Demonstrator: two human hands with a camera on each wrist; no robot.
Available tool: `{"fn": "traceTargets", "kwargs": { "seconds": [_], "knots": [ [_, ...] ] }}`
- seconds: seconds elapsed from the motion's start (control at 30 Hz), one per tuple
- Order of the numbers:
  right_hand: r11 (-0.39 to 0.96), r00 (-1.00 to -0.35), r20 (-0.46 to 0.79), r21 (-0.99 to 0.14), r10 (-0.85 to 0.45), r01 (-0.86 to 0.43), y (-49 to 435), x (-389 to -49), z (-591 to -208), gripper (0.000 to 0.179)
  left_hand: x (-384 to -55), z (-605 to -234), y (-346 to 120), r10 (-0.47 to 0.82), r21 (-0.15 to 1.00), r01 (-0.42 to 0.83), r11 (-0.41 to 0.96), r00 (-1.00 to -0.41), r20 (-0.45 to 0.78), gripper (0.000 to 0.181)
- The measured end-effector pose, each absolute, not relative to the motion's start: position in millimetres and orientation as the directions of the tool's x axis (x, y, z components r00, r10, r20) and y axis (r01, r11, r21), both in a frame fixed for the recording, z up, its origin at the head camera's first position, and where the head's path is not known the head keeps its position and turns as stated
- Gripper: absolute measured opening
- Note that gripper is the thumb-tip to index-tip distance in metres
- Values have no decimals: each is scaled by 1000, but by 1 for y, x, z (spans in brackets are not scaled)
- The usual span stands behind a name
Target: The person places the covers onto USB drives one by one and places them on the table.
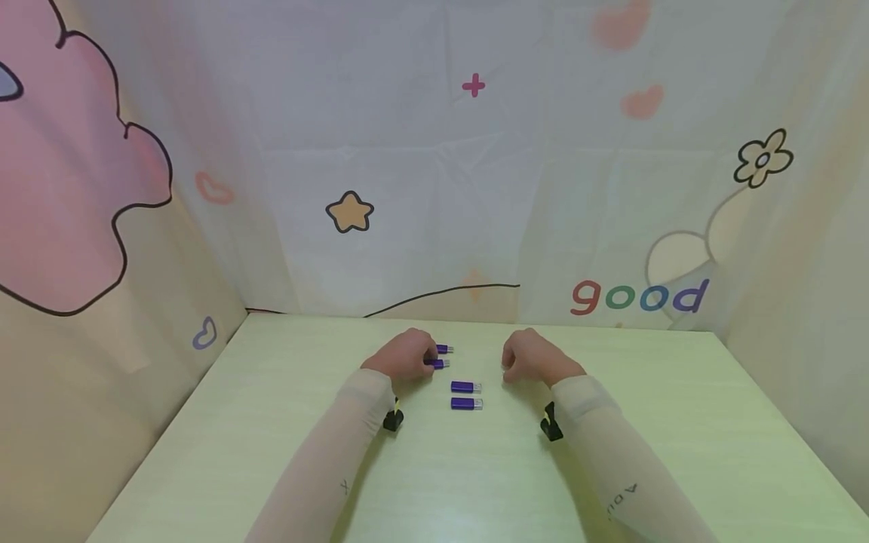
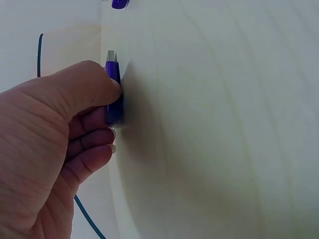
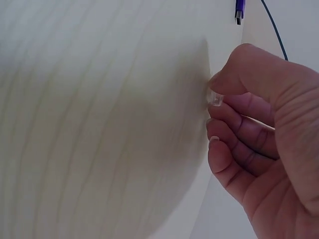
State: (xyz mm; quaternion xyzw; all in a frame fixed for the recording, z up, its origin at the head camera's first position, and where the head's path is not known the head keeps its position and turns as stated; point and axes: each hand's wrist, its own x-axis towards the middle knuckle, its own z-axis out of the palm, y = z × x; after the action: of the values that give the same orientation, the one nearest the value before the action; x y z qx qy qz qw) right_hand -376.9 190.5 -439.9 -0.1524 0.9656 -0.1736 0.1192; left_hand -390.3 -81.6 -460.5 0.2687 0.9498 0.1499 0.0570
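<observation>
On table (image 1: 204, 452): front USB stick (image 1: 465, 404) before second stick (image 1: 463, 388) | left-rear of both: left hand (image 1: 405, 356) | right-rear: right hand (image 1: 538, 357)

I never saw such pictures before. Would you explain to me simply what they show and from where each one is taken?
There is no robot here, only a person's two bare hands. The wide picture comes from a camera on the head, looking forward and down. The other two come from cameras on the left and right wrists.

On the table lie a front pair of purple USB sticks, side by side. Another purple stick shows beside the left hand, whose fingers pinch the held stick, its metal plug uncovered. The right hand pinches a small clear piece, perhaps a cap.
</observation>
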Motion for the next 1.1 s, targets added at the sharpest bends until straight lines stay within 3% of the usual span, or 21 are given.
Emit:
{"fn": "traceTargets", "kwargs": {
  "seconds": [0.3, 0.57, 0.87, 1.1],
  "knots": [
    [893, -929, -168, -375, -331, -250, 189, -375, -442, 11, -390, -465, -83, 524, 324, 493, 808, -852, -10, 2],
    [882, -926, -150, -389, -346, -267, 190, -376, -443, 15, -390, -464, -85, 548, 346, 527, 776, -835, 43, 11],
    [855, -922, -81, -410, -380, -316, 193, -373, -439, 14, -388, -460, -89, 548, 472, 504, 723, -835, 53, 14],
    [768, -911, -5, -540, -413, -345, 195, -370, -438, 14, -382, -459, -90, 545, 577, 471, 667, -837, 53, 17]
  ]
}}
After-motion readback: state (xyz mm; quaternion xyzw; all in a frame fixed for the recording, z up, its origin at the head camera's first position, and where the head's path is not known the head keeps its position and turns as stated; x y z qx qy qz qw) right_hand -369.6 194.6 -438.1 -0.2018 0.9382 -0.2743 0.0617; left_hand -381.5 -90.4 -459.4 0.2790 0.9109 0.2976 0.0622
